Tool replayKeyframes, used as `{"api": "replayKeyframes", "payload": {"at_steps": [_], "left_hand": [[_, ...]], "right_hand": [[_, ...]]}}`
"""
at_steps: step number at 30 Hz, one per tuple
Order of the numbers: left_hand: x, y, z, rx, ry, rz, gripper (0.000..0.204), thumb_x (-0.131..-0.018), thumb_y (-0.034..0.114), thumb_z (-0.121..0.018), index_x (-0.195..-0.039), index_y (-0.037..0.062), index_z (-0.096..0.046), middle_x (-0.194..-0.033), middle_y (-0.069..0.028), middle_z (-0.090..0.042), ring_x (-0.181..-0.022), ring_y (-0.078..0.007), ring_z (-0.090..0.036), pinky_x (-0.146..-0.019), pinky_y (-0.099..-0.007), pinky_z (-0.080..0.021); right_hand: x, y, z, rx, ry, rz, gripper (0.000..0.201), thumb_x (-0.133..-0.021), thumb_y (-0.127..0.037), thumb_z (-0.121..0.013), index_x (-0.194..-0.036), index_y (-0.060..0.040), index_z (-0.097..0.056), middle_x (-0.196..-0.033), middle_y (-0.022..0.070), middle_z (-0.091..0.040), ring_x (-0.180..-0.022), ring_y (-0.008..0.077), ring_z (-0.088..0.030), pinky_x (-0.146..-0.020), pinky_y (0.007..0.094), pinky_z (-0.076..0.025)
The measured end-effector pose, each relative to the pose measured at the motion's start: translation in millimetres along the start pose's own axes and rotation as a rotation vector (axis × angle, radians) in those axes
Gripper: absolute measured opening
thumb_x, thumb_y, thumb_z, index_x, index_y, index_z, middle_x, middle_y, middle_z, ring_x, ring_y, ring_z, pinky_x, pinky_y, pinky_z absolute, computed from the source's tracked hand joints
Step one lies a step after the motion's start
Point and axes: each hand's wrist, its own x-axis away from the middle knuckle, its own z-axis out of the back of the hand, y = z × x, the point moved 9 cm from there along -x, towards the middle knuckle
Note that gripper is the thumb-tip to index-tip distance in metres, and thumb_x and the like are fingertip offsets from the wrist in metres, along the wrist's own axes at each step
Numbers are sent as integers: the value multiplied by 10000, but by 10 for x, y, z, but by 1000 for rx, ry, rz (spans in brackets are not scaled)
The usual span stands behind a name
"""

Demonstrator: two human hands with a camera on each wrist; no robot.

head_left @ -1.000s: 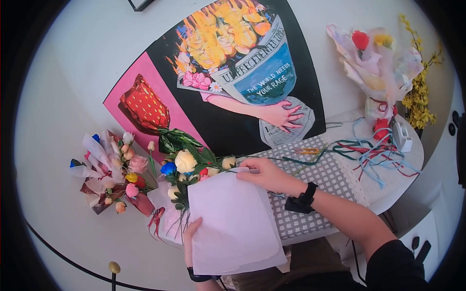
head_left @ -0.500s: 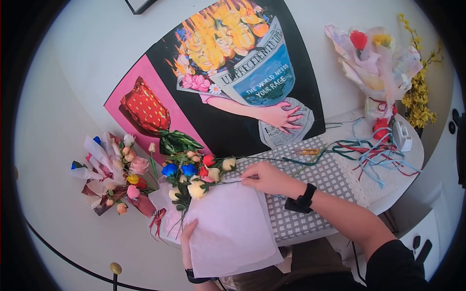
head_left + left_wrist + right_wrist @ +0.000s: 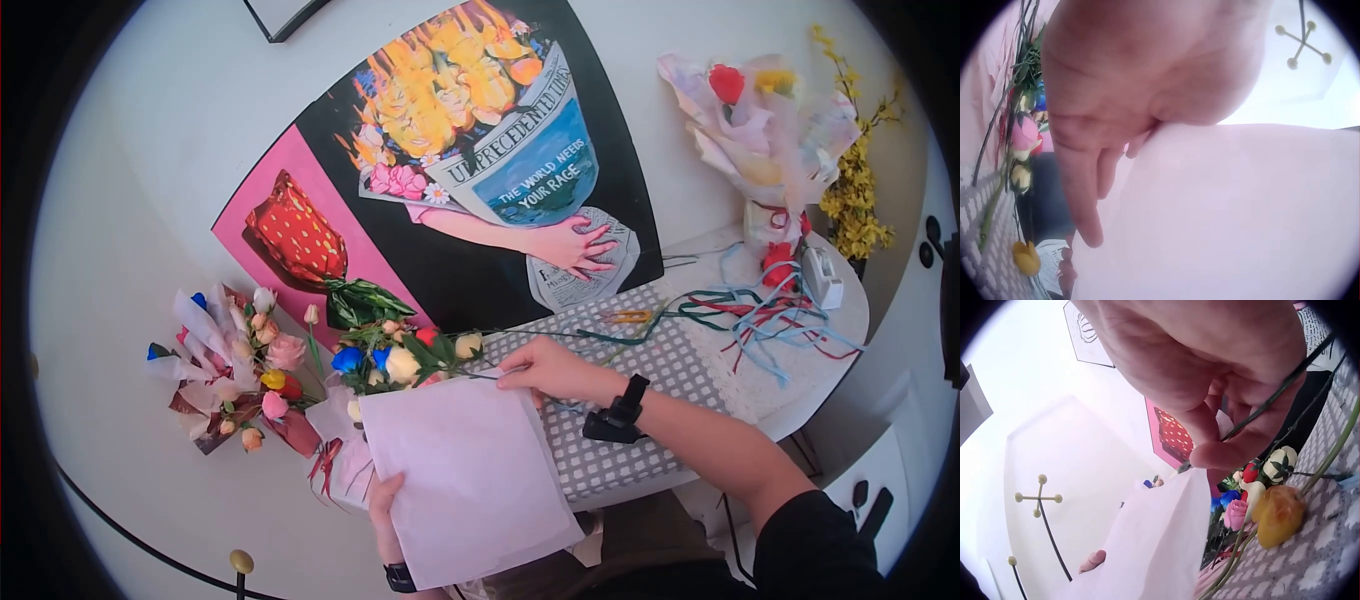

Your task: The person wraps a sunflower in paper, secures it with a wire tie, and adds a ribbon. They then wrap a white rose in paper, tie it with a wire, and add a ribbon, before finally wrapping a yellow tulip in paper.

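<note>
A pale pink paper sheet (image 3: pixel 470 480) hangs in front of the table, its top edge overlapping several flowers. My left hand (image 3: pixel 387 500) pinches its left edge, thumb on the front; in the left wrist view, fingers of this hand (image 3: pixel 1094 131) lie along the paper (image 3: pixel 1222 212). At the upper right corner my right hand (image 3: pixel 562 372) pinches a thin stem that runs toward a cream rose (image 3: pixel 402 366) with green leaves. Seen from the right wrist, the hand (image 3: pixel 1210 375) holds a dark green stem (image 3: pixel 1275 395) between thumb and fingers, by the paper's corner (image 3: pixel 1194 487).
Wrapped bouquets stand left (image 3: pixel 215 365) and right (image 3: pixel 765 140). Ribbons (image 3: pixel 770 325) lie tangled beside a white tape dispenser (image 3: pixel 822 278). A checked cloth (image 3: pixel 620 430) covers part of the table, with orange-handled scissors (image 3: pixel 630 316) on it. A large painting (image 3: pixel 480 220) leans behind.
The left hand and the paper's lower part have moved down slightly, and its upper left corner has swung left over more flowers. The cream rose dropped, then rose slightly. The right hand still pinches the stem.
</note>
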Motion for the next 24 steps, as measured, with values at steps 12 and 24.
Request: {"api": "replayKeyframes", "payload": {"at_steps": [12, 24], "left_hand": [[84, -562, -269, 410, -199, -218, 732, -1010, 582, -521, -1463, 9, -477, -1454, -147, -541, -1338, -328, -517, -1090, -464, -449], [-322, -599, -303, 225, -215, -200, 568, -995, 440, -603, -1386, 31, -553, -1356, -125, -615, -1247, -337, -578, -1057, -523, -479]], "right_hand": [[105, -342, 153, -34, 328, 247, 233, -943, -82, -687, -1116, 62, -747, -842, 91, -741, -593, 107, -657, -515, 245, -539], [35, -240, 215, 247, 394, 296, 235, -899, -120, -738, -1085, 21, -762, -852, 129, -765, -741, 146, -695, -686, 299, -533]]}}
